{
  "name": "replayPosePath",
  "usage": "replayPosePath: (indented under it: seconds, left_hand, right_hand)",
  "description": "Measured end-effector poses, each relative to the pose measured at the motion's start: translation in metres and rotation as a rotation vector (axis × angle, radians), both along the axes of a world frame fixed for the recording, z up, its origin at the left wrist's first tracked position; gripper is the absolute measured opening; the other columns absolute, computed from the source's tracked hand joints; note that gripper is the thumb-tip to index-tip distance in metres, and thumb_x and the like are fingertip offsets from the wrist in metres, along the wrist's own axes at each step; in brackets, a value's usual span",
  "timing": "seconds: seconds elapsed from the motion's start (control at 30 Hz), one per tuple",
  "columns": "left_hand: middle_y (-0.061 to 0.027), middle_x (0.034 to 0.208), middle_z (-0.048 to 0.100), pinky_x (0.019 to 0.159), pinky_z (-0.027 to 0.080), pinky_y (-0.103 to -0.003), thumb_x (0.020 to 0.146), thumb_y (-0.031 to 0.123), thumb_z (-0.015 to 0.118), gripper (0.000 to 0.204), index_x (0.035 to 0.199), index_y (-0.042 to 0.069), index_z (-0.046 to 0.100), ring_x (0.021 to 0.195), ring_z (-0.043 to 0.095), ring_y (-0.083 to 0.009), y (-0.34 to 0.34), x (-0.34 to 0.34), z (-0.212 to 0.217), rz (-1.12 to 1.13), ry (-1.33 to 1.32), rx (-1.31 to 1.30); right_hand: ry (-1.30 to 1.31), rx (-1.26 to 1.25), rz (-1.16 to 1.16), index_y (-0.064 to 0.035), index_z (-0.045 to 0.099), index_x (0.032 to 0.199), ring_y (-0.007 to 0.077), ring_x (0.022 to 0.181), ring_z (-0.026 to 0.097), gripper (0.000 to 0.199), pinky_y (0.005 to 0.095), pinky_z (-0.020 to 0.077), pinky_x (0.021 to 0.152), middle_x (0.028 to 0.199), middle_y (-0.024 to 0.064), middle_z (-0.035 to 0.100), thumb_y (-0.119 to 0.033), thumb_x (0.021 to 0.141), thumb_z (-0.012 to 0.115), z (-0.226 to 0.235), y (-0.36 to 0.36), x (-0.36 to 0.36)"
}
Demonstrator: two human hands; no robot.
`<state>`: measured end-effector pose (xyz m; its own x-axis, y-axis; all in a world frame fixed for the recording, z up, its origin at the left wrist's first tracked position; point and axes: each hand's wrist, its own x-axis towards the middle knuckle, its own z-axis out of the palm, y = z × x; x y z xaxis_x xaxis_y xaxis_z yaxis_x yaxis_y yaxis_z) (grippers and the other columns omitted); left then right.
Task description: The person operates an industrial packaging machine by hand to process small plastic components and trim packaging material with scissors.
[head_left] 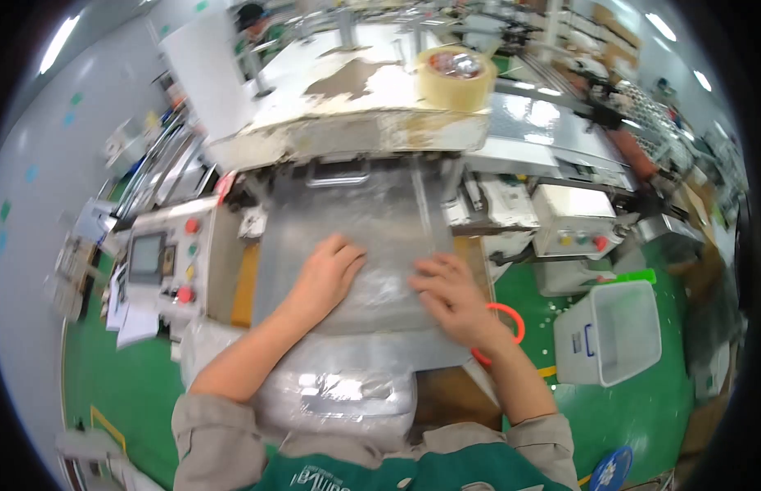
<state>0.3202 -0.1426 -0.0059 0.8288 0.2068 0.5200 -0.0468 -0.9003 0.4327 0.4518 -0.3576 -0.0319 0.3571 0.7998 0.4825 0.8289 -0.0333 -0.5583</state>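
A small grey screen (pixel 145 257) sits in the white control panel (pixel 171 260) left of the machine bed, beside red and green buttons. Clear plastic packages (pixel 339 391) lie stacked at the near edge. A round blue label (pixel 611 470) lies on the green floor at lower right.

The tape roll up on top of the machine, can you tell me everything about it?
The tape roll is a fat ring of pale yellowish, see-through packing tape. Its hollow middle looks shiny, with something reddish showing through. It lies flat, hole facing up, near the front right corner of the worn, paint-chipped machine top. Nothing else touches it; both hands are lower down on the clear plastic sheet.
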Motion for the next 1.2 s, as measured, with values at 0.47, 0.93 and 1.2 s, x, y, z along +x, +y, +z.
replayPosePath:
  seconds: [0.47,0.93,1.2]
  left_hand:
    - [-0.015,0.084,0.058,0.069,0.047,-0.039,0.081,0.002,0.062,0.004,0.085,0.001,0.063,0.078,0.058,-0.0347,-0.009,-0.001,0.012,0.057,0.079,-0.167]
    - [-0.0151,0.087,0.056,0.072,0.046,-0.041,0.084,0.004,0.057,0.003,0.086,0.002,0.058,0.082,0.056,-0.0357,-0.002,0.001,-0.002,0.029,0.091,-0.078]
    - [-0.0098,0.087,0.057,0.068,0.047,-0.033,0.081,0.009,0.065,0.018,0.098,0.003,0.064,0.074,0.058,-0.0234,-0.001,-0.003,0.0,0.094,0.128,-0.28]
  right_hand:
    - [0.113,0.042,0.104,-0.0104,0.062,0.114,0.0337,0.125,0.035,0.027,0.0423,0.0313,0.104,0.13,0.0087,0.052,-0.013,0.087,0.057,-0.011,0.003,-0.006]
    - [0.149,-0.014,0.091,-0.0096,0.063,0.112,0.0323,0.127,0.035,0.027,0.041,0.0308,0.105,0.13,0.0073,0.052,-0.009,0.086,0.056,-0.007,0.004,-0.002]
    - [0.216,-0.043,0.092,-0.0095,0.062,0.116,0.0298,0.13,0.031,0.03,0.0407,0.0267,0.108,0.134,0.0058,0.049,-0.008,0.087,0.053,-0.002,0.0,-0.007]
